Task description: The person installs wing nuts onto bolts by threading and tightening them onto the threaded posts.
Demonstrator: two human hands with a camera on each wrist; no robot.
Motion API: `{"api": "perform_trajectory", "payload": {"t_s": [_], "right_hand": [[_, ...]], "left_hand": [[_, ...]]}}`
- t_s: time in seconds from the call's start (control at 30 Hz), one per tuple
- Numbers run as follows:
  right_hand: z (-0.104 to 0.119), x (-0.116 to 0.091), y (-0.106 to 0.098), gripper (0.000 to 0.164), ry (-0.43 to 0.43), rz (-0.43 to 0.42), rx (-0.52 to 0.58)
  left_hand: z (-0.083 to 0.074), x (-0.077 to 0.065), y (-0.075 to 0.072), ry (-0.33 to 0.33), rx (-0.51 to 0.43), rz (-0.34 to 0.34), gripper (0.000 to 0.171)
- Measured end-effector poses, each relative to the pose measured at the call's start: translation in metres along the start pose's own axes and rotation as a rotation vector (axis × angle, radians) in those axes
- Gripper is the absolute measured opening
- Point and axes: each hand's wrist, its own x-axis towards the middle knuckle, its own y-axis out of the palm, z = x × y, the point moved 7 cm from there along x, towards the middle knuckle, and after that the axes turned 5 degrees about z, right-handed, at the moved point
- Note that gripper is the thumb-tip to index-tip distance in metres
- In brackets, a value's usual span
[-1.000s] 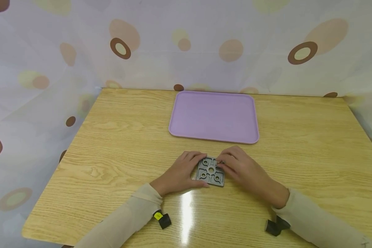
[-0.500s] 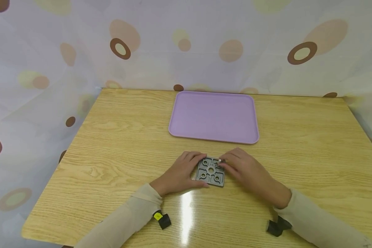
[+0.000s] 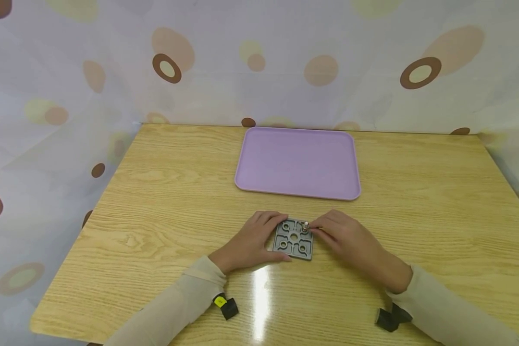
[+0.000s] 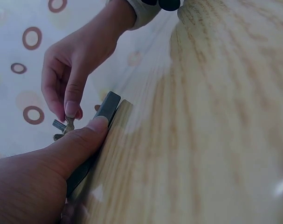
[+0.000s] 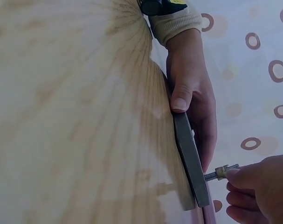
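Note:
A square grey metal plate (image 3: 295,248) with several round holes lies on the table in the head view. My left hand (image 3: 252,244) grips it from the left, thumb at the near edge and fingers at the far edge. From its far right corner sticks up a threaded bolt (image 5: 210,177), carrying a brass-coloured wing nut (image 4: 69,124). My right hand (image 3: 350,242) pinches the wing nut between thumb and forefinger. In the right wrist view, the nut sits part-way along the thread, apart from the plate. The bolt's head is hidden.
A lilac tray (image 3: 298,163) lies on the wooden table (image 3: 177,192) beyond the hands, near the patterned cloth (image 3: 285,72) at the back. Black wrist cameras hang below both sleeves.
My right hand has drawn slightly right and towards me, and its fingers have shifted on the wing nut. The bolt's end, covered at first, now shows. My left hand and the plate stay put.

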Motion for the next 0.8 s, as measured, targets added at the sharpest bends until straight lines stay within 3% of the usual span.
{"api": "perform_trajectory", "payload": {"t_s": [0.4, 0.6, 0.8], "right_hand": [[0.004, 0.0, 0.005, 0.014, -0.079, 0.044, -0.001], [0.008, 0.003, 0.005, 0.013, -0.128, -0.013, -0.019], [0.011, 0.007, 0.002, 0.025, -0.131, -0.044, -0.032]], "left_hand": [[0.0, -0.001, 0.0, -0.005, -0.019, 0.004, 0.094], [0.0, 0.0, 0.0, -0.003, -0.017, 0.0, 0.093], [0.001, 0.0, 0.001, -0.004, -0.029, 0.006, 0.093]]}}
